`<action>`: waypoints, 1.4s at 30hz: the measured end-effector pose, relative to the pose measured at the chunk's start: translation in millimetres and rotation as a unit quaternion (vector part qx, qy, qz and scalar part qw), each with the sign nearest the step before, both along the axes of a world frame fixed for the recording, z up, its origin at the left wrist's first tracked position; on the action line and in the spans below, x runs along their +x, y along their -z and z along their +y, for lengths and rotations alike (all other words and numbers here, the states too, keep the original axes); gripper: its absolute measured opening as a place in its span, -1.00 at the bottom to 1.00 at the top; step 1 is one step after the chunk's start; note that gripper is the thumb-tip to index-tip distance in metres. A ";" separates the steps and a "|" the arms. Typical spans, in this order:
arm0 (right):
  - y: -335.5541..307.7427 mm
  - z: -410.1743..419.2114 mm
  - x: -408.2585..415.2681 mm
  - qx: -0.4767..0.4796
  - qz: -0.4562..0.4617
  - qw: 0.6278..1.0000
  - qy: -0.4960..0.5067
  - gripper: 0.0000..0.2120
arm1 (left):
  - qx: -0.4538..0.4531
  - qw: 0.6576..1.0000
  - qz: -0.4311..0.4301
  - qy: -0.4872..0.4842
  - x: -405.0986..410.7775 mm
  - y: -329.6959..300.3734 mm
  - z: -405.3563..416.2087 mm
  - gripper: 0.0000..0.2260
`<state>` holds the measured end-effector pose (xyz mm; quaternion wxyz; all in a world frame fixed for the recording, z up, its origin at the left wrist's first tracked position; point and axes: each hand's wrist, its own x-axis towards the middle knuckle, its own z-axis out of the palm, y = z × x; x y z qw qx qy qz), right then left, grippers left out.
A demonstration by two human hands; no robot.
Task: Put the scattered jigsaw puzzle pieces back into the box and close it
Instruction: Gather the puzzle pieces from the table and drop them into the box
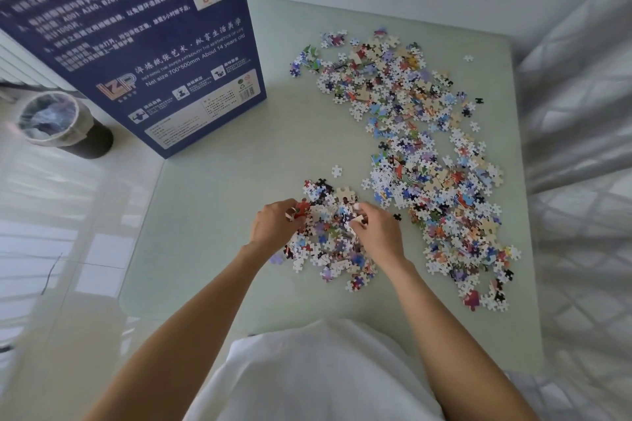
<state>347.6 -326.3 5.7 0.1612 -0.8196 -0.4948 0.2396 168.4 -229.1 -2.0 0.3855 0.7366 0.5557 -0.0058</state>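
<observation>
Many small jigsaw pieces lie scattered on a pale green table [212, 215]. One small heap of pieces [330, 243] sits near the front middle, and a long band of pieces [420, 133] runs down the right side. My left hand [275, 224] curls around some pieces at the heap's left edge, a red one showing between the fingers. My right hand [378, 229] pinches a pale piece at the heap's right edge. The dark blue puzzle box [136, 37] stands upright at the table's back left, its printed side facing me; its opening is hidden.
A single white piece [337, 171] lies apart above the heap. A lined waste bin [58, 123] stands on the glossy floor to the left. White sheer curtains [581, 147] hang along the right side. My white shirt fills the bottom.
</observation>
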 end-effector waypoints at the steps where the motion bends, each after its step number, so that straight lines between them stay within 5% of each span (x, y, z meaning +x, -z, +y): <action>1: -2.7 0.0 -0.5 0.013 0.002 1.000 0.002 -0.76 | 0.003 1.000 -0.013 -0.007 -1.0 -1.6 2.0 -0.85; 10: -29.5 17.8 -0.6 0.125 0.002 0.992 0.004 -0.85 | 0.073 0.993 -0.089 -0.023 -10.8 -30.0 27.0 -0.79; 20: -78.0 51.0 2.8 0.144 0.196 0.967 0.070 -0.95 | 0.145 0.974 -0.173 -0.017 -24.4 -84.1 45.2 -0.85; 26: -163.9 107.7 -2.6 0.238 0.239 0.941 -0.009 -0.91 | 0.284 0.913 -0.287 -0.064 -48.0 -178.7 93.5 -0.83; 33: -250.7 205.2 -16.4 0.335 0.264 0.900 -0.089 -0.94 | 0.563 0.803 -0.190 -0.046 -88.7 -296.0 185.9 -0.81; 42: -302.2 307.3 -44.0 0.364 0.152 0.897 -0.199 -0.90 | 0.427 0.904 0.009 -0.032 -104.5 -291.9 243.5 -0.88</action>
